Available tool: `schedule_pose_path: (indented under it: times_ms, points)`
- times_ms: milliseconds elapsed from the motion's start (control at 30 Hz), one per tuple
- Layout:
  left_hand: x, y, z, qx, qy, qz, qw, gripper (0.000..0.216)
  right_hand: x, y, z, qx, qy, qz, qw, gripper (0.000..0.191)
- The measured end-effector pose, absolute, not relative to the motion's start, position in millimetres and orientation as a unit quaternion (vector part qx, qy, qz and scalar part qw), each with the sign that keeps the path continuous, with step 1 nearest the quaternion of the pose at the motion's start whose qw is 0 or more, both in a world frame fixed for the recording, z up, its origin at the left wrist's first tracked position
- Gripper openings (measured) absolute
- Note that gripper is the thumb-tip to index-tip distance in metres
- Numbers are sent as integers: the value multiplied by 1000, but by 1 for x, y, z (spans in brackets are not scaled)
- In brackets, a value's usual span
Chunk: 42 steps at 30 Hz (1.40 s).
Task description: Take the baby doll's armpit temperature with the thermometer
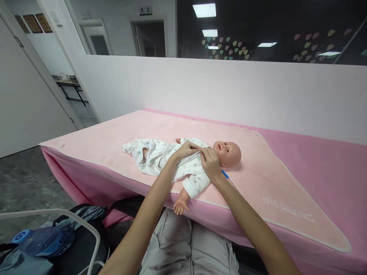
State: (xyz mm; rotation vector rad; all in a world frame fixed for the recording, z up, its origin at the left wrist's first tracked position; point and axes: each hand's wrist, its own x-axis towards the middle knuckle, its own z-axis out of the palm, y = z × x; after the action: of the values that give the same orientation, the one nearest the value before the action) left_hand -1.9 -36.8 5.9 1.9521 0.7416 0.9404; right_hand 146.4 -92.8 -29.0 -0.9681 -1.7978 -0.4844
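A baby doll (231, 153) lies on its back, head to the right, wearing a white printed baby romper (189, 168). My left hand (187, 149) is closed on the cloth at the romper's chest, fingers bent. Close beside it, my right hand (210, 162) pinches the front of the romper just below the doll's chin. The fingertips of both hands almost meet, and the bit of cloth between them is mostly hidden. One doll arm (181, 201) sticks out of its sleeve toward me, over the table edge. The romper's legs stretch out to the left, partly gaping.
A pale pink mat (252, 191) covers the table over a darker pink cloth (315, 160). By my right forearm lies a blue-capped pen-like stick (225, 174). At lower left, a water bottle (46, 240) rests on a black chair. A white wall (215, 91) stands behind.
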Motion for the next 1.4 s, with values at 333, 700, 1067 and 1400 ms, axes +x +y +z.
schedule_pose_path:
  times_ms: [333, 700, 1067, 1400]
  points:
    - [-4, -40, 8, 775, 282, 352, 442, 35, 147, -94, -28, -376, -742, -114, 543, 23]
    - [-5, -43, 12, 812, 262, 323, 410, 35, 146, -95, -30, -393, -725, -109, 554, 20]
    - [-4, -42, 8, 793, 258, 346, 431, 29, 146, -93, -30, -355, -711, -116, 596, 29]
    - [-2, -42, 7, 776, 277, 355, 441, 26, 146, -92, -34, -380, -704, -129, 586, 26]
